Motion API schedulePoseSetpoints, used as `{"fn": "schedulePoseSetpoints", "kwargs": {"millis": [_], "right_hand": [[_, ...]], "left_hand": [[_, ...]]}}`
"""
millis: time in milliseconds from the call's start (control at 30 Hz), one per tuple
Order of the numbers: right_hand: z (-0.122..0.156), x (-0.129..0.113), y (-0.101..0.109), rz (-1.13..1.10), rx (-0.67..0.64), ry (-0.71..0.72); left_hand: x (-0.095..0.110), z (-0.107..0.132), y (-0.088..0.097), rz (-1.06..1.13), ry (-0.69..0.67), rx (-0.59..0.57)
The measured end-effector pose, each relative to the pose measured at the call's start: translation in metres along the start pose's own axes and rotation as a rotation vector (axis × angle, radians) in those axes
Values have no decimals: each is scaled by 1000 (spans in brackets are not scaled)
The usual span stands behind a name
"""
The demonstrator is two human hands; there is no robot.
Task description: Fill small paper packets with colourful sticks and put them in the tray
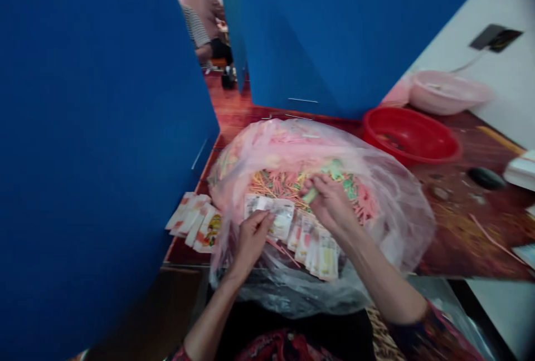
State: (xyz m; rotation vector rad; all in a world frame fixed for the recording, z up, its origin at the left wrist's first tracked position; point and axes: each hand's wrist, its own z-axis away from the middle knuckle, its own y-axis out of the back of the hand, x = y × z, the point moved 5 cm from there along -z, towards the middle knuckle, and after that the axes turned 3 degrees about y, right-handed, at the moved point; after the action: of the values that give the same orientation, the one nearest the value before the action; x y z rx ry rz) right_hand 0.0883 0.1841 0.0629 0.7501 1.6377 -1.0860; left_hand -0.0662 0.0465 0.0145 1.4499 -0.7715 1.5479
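Blue panels (334, 27) hem the bag (403, 210); left hand (253, 230) pinches a packet (285, 219), right hand (330, 200) a green piece (310, 195).

Both our forearms (378, 269) reach forward; our left hand (253, 233) pinches its fingertips (264, 215) together, and our right hand (329, 198) curls its fingers (321, 181) inward.

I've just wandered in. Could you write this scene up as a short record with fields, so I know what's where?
Left hand: left hand, fingertips at a clear packet; grip unclear
Right hand: right hand, pinching a pale green piece
Under the hands: coloured sticks in a large see-through bag
Between the forearms: overlapping row of small packets
Left of the bag: fanned printed packets
Right side: red bowl, pale pink basin behind it
Surface: dark red table
Background: seated person beyond blue panels
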Motion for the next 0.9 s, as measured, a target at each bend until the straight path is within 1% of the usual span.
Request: {"fn": "schedulePoseSetpoints", "kwargs": {"millis": [33,67,167,233,333,467,600,667,767,900], "right_hand": [[-1,-1,-3,-42,32,-9],[-2,0,-11,-80,47,-14],[-6,-1,-40,-94,10,18],[-2,-3,-50,-36,-32,48],[7,-9,-50,80,-87,78],[19,-15,-48,184,-116,88],[27,-16,-51,201,-111,71],[30,-18,-51,207,-96,91],[32,-20,-50,249,-85,128],[32,-15,-47,259,-90,92]], "left_hand": [[1,0,-1,-4,2,-17],[2,1,-2,-9,1,-29],[4,7,-4,-28,-15,-55],[5,9,-5,-40,-45,-57],[5,9,-8,-36,-68,-43],[4,11,-11,4,-47,-38],[0,13,-10,21,-59,-34],[-2,14,-9,12,-69,-20],[-3,14,-10,11,-78,-33],[0,14,-13,36,-74,-42]]}}
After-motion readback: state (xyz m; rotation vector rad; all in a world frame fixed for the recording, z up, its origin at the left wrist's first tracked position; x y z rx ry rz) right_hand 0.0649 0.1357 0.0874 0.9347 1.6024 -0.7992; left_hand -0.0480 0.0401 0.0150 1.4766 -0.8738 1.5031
